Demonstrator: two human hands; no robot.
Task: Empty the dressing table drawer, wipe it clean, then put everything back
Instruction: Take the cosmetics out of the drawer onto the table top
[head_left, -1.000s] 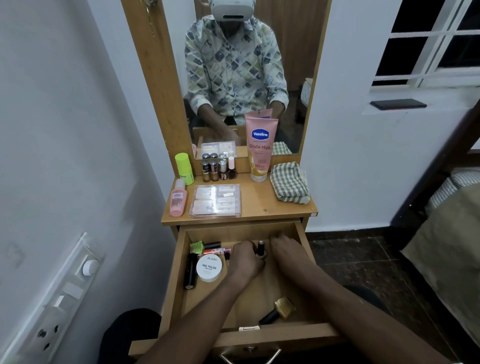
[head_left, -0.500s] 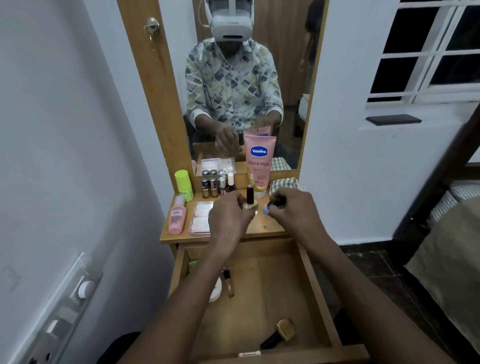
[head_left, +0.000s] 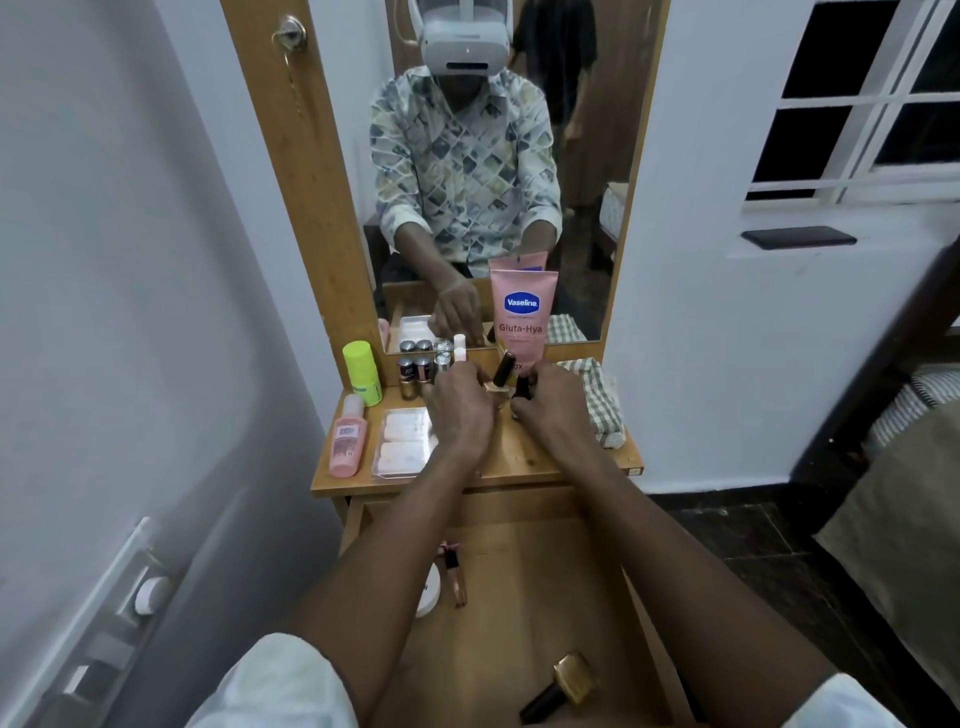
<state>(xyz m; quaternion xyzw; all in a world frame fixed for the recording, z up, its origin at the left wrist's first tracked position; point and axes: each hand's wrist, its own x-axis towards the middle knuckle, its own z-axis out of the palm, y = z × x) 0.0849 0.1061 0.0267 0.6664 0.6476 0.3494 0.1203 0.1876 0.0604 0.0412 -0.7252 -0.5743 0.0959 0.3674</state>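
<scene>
In the open wooden drawer (head_left: 524, 597) nearest the camera, a gold-capped black bottle (head_left: 558, 688) and a slim pink tube (head_left: 453, 571) await removal. Farther on, over the tabletop, the left hand (head_left: 460, 410) pinches a gold-based, black-capped nail polish bottle (head_left: 501, 382), while the right hand (head_left: 550, 410) grasps a small dark bottle (head_left: 522, 397). Set down carelessly, either could topple the small polish bottles (head_left: 415, 371) crowded just beside them.

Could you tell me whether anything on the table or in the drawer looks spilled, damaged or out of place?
Nothing looks spilled or broken. The only untidy bits are expected mid-task: a gold-capped bottle lies on its side in the drawer, as does a slim tube. On the tabletop the pink bottle also lies flat.
</scene>
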